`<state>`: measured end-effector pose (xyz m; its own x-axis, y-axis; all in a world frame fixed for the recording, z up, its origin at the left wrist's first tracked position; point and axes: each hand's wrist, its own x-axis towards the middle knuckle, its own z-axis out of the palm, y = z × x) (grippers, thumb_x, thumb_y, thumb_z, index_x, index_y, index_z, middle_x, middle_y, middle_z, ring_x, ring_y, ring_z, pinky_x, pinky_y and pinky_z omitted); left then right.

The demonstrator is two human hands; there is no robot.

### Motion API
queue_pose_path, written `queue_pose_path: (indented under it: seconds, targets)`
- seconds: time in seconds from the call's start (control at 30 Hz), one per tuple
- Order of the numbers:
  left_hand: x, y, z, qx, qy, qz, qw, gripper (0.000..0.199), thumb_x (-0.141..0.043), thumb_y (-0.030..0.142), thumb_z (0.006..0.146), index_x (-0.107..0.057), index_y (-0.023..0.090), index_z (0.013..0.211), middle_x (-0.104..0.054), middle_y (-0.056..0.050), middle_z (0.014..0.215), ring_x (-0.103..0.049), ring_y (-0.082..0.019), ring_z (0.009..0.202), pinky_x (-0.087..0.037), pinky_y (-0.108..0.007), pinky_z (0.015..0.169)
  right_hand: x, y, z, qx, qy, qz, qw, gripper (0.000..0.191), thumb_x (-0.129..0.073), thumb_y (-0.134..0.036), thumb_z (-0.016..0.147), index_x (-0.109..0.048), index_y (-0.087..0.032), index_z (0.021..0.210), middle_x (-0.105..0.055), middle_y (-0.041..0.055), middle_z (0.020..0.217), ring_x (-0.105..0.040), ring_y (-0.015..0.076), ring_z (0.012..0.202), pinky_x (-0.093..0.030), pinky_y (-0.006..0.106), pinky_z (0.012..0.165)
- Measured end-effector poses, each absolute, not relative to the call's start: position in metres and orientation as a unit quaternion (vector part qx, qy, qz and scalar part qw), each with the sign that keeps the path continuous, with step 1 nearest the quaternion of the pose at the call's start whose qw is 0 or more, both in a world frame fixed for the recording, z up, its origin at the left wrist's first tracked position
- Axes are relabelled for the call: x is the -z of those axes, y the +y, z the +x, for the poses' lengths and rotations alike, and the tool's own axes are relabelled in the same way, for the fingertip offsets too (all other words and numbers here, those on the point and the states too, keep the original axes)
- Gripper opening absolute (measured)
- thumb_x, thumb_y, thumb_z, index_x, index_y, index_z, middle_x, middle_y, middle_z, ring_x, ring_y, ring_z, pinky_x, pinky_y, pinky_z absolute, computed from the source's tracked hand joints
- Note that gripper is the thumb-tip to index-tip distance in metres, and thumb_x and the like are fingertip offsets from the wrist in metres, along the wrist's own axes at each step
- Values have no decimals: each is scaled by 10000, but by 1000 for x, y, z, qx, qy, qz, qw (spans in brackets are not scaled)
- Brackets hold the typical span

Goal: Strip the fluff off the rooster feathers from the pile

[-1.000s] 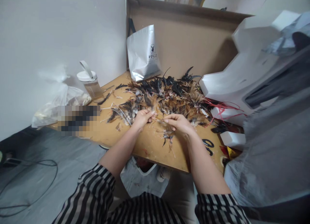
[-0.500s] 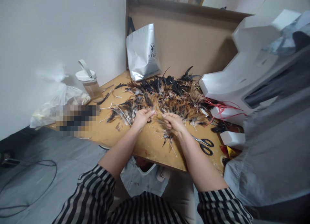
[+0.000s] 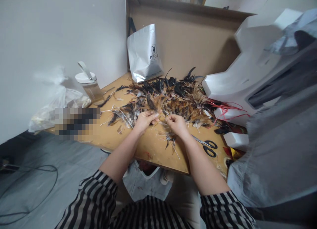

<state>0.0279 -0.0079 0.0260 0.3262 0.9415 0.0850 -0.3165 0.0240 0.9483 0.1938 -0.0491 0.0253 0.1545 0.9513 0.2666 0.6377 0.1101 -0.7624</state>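
Note:
My left hand (image 3: 146, 120) is closed in a pinch at the near side of the feather pile. A brown and black feather bunch (image 3: 153, 102) rises from its fingertips; the pinched end is hidden. Just to the right, my right hand (image 3: 176, 124) is also closed, thumb against the bent fingers. What it holds is too small to make out. A narrow gap with pale, thin strands lies between the hands. Behind them spreads the pile of brown and black feathers (image 3: 184, 106). Below them are loose feather scraps (image 3: 170, 139) on the wooden table (image 3: 151, 148).
Black-handled scissors (image 3: 209, 148) lie right of my right forearm. Red strings (image 3: 228, 106) and white foam pieces (image 3: 235, 139) are at the right edge. A silver bag (image 3: 143, 55), a lidded cup (image 3: 90, 87) and a plastic bag (image 3: 59, 106) stand at the back and left.
My right hand has turned slightly, its fingers curling in more. The left hand keeps its pinch. The whole view has shifted a little.

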Motion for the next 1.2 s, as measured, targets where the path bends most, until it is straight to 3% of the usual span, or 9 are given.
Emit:
queue_pose_path:
  seconds: [0.23, 0.6, 0.73, 1.2]
  targets:
    - [-26, -8, 24, -459, 266, 508, 679, 231, -677, 315, 617, -616, 92, 630, -657, -82, 699, -449, -30, 433, -329, -172, 429, -34, -58, 190, -34, -687, -661, 300, 179, -479, -277, 735, -602, -195, 634, -598, 25, 597, -482, 130, 541, -266, 239, 522]
    - [-15, -5, 31, -369, 323, 541, 684, 305, -706, 329, 592, -625, 74, 739, -661, -108, 685, -612, -128, 593, -446, -201, 523, -44, -65, 185, -68, -716, -602, 347, 208, -464, -312, 776, -630, -204, 714, -587, 6, 607, -469, 121, 550, -284, 228, 547]
    - [-13, -4, 30, -357, 320, 535, 696, 285, -702, 320, 604, -623, 73, 722, -655, -99, 679, -596, -102, 553, -455, -194, 519, -45, -65, 186, -72, -727, -586, 350, 190, -476, -286, 770, -632, -196, 709, -593, 13, 627, -484, 123, 576, -298, 228, 572]
    - [-19, -11, 34, -291, 356, 627, 629, 168, -637, 240, 668, -612, 75, 653, -622, -53, 565, -576, -94, 484, -479, -207, 497, -49, -67, 184, 65, -774, -588, 225, 211, -405, -269, 833, -569, -179, 735, -553, 34, 736, -494, 134, 699, -305, 230, 617]
